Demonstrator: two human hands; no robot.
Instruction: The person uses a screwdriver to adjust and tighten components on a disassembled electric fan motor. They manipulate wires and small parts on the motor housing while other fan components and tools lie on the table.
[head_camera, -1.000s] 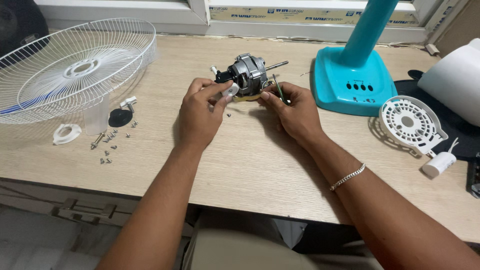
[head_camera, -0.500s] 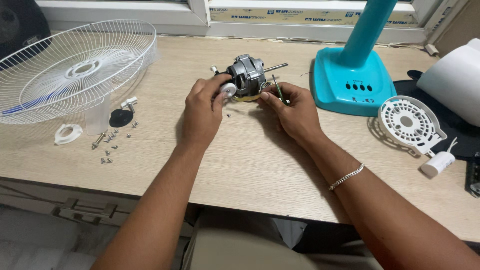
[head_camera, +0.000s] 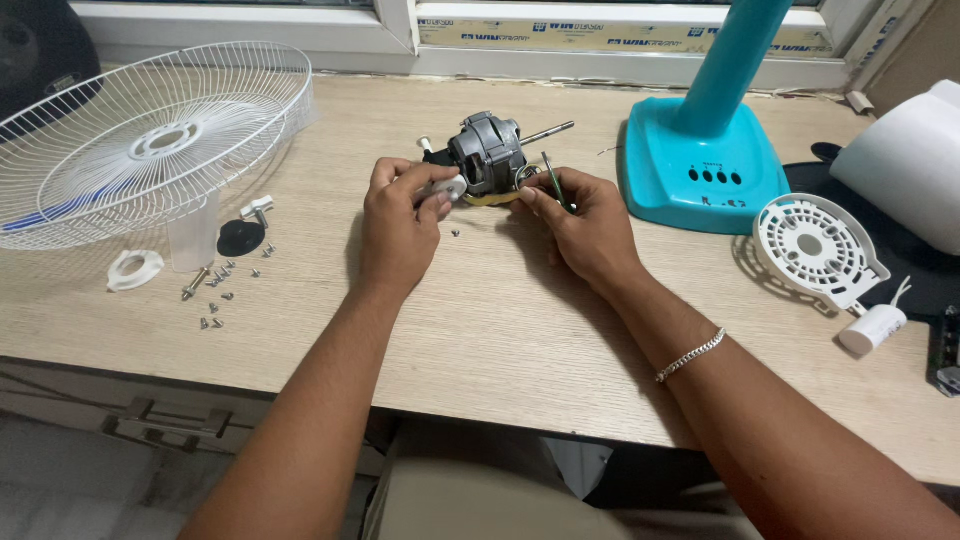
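**Two hands steady a fan motor on a wooden desk**

Seen from above, a person's bare arms reach forward over a pale wooden desk (head_camera: 480, 330). Near the middle of the desk, toward its far edge, lies a grey metal fan motor (head_camera: 488, 158) on its side, its thin shaft pointing right.

The left hand (head_camera: 398, 225) is at the motor's left end. Its thumb and fingers are pinched together on a small white part (head_camera: 452, 187) that sits against the motor body, apparently to keep that end from rolling.

The right hand (head_camera: 590, 222) is at the motor's right end. Its fingers are closed around a thin dark tool (head_camera: 553, 178), likely a screwdriver, whose tip leans in toward the motor. A silver bracelet (head_camera: 690, 355) circles that wrist.

Parts are spread out to both sides, leaving the middle for the hands. At the far left corner a white wire guard (head_camera: 150, 140) lies dished upward. Nearer the left front edge are loose screws (head_camera: 222, 290), a black cap (head_camera: 240, 238) and a white ring (head_camera: 134, 269), grouped together, well apart from the motor.

Right of the motor stands the turquoise fan base (head_camera: 700, 165) with its column rising out of view. Further right, near the right edge, lie a round white vented cover (head_camera: 815, 245) and a small white cylinder (head_camera: 872, 330) with wires.
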